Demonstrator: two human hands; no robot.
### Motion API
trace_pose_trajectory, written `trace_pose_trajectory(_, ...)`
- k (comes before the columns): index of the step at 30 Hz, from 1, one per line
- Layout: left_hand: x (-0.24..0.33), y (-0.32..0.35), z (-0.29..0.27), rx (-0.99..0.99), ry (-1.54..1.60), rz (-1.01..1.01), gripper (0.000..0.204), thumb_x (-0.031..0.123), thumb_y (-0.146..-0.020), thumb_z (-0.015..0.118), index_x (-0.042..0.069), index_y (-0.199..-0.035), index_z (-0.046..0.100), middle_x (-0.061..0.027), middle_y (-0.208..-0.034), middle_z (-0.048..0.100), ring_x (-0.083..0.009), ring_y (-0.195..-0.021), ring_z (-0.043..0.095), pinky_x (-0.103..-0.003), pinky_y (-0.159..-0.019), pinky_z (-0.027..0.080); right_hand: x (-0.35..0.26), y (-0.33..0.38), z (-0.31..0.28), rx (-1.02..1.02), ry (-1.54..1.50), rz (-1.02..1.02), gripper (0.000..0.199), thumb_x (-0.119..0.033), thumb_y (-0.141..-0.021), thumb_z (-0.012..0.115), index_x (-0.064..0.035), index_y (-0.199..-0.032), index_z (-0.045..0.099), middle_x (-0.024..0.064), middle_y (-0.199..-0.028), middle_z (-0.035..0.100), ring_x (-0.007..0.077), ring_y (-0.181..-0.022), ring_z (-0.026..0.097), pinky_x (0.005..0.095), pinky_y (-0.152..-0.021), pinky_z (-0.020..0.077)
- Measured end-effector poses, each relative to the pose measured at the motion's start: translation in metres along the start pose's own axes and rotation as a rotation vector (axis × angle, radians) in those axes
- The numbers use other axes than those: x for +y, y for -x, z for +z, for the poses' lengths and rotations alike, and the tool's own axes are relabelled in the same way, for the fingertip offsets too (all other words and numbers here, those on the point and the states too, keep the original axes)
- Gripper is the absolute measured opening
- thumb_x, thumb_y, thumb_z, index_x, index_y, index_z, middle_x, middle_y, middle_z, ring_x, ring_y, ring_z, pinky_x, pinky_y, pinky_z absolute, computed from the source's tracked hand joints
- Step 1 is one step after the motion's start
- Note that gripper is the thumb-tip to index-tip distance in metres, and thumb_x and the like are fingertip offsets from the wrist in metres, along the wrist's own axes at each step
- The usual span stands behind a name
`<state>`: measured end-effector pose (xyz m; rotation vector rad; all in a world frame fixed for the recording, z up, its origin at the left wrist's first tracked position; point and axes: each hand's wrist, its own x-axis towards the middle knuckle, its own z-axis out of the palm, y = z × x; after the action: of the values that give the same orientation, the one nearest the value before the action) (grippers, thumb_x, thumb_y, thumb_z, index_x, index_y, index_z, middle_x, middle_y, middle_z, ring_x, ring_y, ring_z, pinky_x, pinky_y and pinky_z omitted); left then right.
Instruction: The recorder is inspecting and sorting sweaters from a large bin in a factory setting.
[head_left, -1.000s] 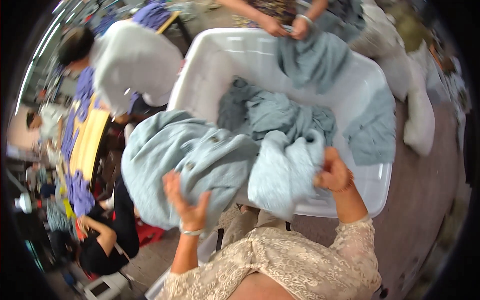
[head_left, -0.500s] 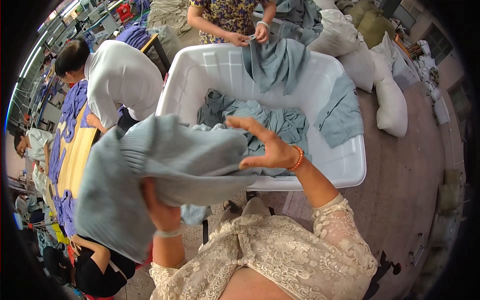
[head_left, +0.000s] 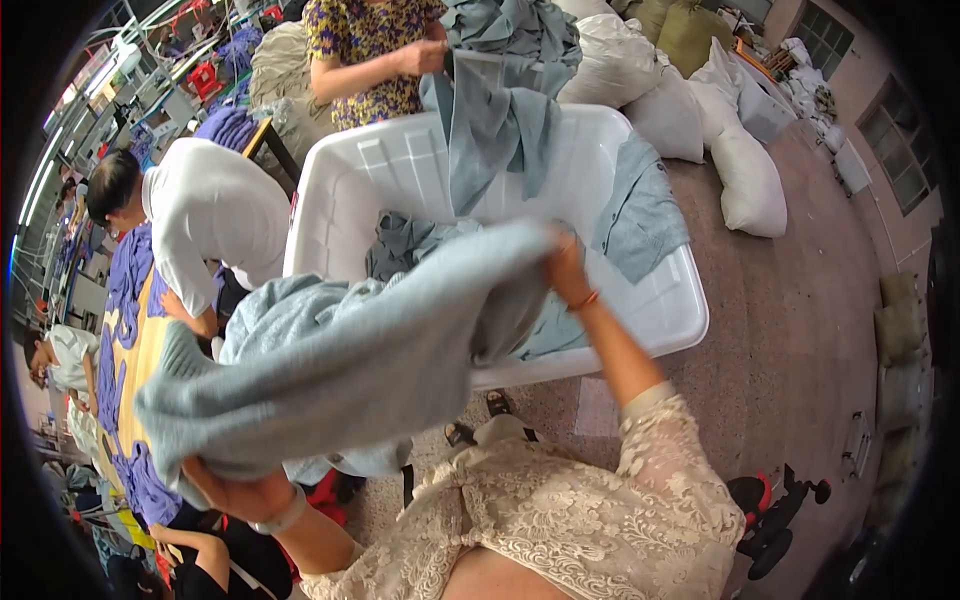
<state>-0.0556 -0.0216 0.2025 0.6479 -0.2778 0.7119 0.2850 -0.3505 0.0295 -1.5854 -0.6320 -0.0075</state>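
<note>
A grey-blue knit sweater (head_left: pixel 340 350) is stretched between my two hands over the near side of a white plastic tub (head_left: pixel 335 190). My right hand (head_left: pixel 566 270) grips its upper right end; that end is blurred by motion. At the lower left my left hand (head_left: pixel 240 495) is closed on the sweater's edge, with the fingers partly hidden by the cloth. Behind it lies more pale blue knit cloth (head_left: pixel 280 305). Inside the tub are grey-blue garments (head_left: pixel 405 240), partly covered by the sweater. A buttoned cardigan (head_left: pixel 645 210) drapes over the tub's right rim.
Across the tub a person in a patterned top (head_left: pixel 375 60) holds another grey-blue garment (head_left: pixel 500 130). On the left, a person in white (head_left: pixel 215 205) bends over a table with purple garments (head_left: pixel 130 270). White sacks (head_left: pixel 745 185) stand at the back right.
My right hand, open beside the sweater before, has taken hold of its end and raised it. My left hand has moved down and left. The co-worker's garment now hangs deeper into the tub.
</note>
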Motion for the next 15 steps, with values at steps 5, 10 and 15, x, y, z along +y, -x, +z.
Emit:
trace_pose_trajectory(5, -0.023, -0.019, -0.009, 0.018, -0.117, -0.048, 0.040, 0.027, -0.091, 0.051, 0.007, -0.125, 0.050, -0.0106, -0.130, 0.049, -0.0273, -0.122, 0.043, -0.045, -0.105, 0.028, -0.154, -0.071, -0.070, 0.582, 0.018, -0.214, 0.023, -0.002, -0.081, 0.052, 0.0004, -0.100, 0.064, 0.0016, -0.089, 0.064, 0.0094, -0.083, 0.055, 0.0231, -0.076, 0.0438)
trace_pose_trajectory(10, -0.023, -0.024, -0.029, 0.188, -0.456, -0.023, 0.043, 0.020, -0.089, 0.054, 0.004, -0.127, 0.046, -0.0112, -0.127, 0.051, -0.0256, -0.118, 0.047, -0.042, -0.102, 0.034, -0.192, -0.083, -0.096, 0.568, 0.254, -0.360, 0.021, -0.005, -0.081, 0.055, 0.0026, -0.099, 0.063, 0.0020, -0.086, 0.063, 0.0083, -0.081, 0.054, 0.0229, -0.074, 0.0429)
trace_pose_trajectory(15, -0.030, -0.036, -0.028, 0.153, -0.446, -0.141, 0.048, 0.019, -0.082, 0.061, 0.000, -0.124, 0.048, -0.0120, -0.120, 0.055, -0.0245, -0.109, 0.052, -0.038, -0.097, 0.039, -0.164, -0.067, -0.135, 0.629, 0.350, -0.306, 0.021, -0.008, -0.083, 0.056, 0.0035, -0.099, 0.063, 0.0043, -0.088, 0.064, 0.0117, -0.082, 0.054, 0.0267, -0.076, 0.0435)
